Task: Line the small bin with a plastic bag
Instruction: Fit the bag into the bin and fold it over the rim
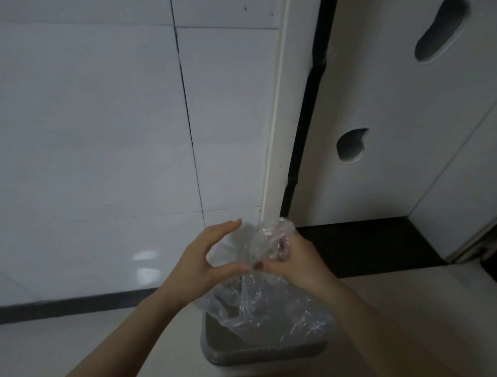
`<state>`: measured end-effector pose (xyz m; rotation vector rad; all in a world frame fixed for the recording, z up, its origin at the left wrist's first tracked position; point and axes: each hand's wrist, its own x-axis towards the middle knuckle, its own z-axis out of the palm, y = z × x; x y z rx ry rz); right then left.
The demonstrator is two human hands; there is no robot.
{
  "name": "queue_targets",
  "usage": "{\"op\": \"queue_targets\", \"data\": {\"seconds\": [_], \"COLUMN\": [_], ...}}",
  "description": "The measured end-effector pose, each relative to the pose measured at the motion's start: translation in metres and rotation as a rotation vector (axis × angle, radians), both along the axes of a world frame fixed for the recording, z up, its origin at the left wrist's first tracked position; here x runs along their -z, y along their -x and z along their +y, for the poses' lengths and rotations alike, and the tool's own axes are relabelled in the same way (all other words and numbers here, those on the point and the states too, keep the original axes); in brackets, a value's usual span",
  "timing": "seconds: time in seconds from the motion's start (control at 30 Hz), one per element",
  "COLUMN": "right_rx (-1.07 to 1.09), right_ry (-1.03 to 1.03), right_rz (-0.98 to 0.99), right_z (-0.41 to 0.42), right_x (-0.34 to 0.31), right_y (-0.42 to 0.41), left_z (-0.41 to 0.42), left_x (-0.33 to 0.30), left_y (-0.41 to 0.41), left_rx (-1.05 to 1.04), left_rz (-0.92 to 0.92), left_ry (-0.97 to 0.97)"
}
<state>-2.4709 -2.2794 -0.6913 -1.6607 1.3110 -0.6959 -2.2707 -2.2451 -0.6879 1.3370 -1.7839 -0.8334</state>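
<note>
A clear, crumpled plastic bag (pixel 264 298) hangs in front of me, held by both hands above a small grey bin (pixel 261 353) that stands on the floor. My left hand (pixel 206 261) pinches the bag's upper edge with thumb and forefinger, the other fingers spread. My right hand (pixel 298 263) grips the bunched top of the bag. The bag's lower part drapes over the bin's open mouth and hides its far rim.
A white tiled wall (pixel 101 123) rises at left with a dark skirting strip (pixel 63 302). White cabinet doors (pixel 403 124) with cut-out handles stand at right over a dark plinth (pixel 368 243). Pale floor (pixel 408 312) surrounds the bin.
</note>
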Motion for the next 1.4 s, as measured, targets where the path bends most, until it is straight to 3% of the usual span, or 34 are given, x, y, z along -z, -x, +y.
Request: {"op": "queue_targets", "data": {"seconds": [0.17,0.3,0.4,0.47,0.5,0.73,1.0,1.17,1.3,1.4], "right_rx": [-0.063,-0.09,-0.023,0.02,0.02,-0.062,-0.025,0.024,-0.07,-0.122], "right_ry": [0.019,-0.033,-0.057,-0.193,-0.258,-0.064,-0.122,-0.033,0.051,0.065], "right_rz": [0.037,0.093,0.421,0.705,0.746,0.406,0.71,0.472,0.314,0.293], "right_z": [0.006,0.01,0.016,0.028,0.035,0.055,0.044,0.054,0.056,0.046], "right_x": [-0.001,-0.007,-0.005,0.007,0.014,0.062,0.106,0.095,0.079,0.08], "right_y": [-0.015,0.012,0.081,0.12,0.128,0.072,0.038,0.062,0.058,0.041], "left_z": [-0.008,-0.011,-0.009,-0.009,-0.009,-0.009,-0.007,-0.005,-0.009,-0.009], "left_x": [-0.006,-0.001,0.006,0.009,0.01,0.016,0.032,0.046,0.049,0.046], "left_y": [0.019,0.019,0.01,0.006,0.005,0.003,-0.003,0.007,0.022,0.026], "left_rx": [-0.069,-0.107,-0.167,-0.204,-0.215,-0.19,-0.206,-0.169,-0.144,-0.09], "left_rz": [0.196,0.185,0.16,0.173,0.18,0.123,0.03,0.018,0.034,0.015], "left_ry": [0.002,-0.003,-0.025,-0.033,-0.032,-0.049,-0.099,-0.125,-0.099,-0.114]}}
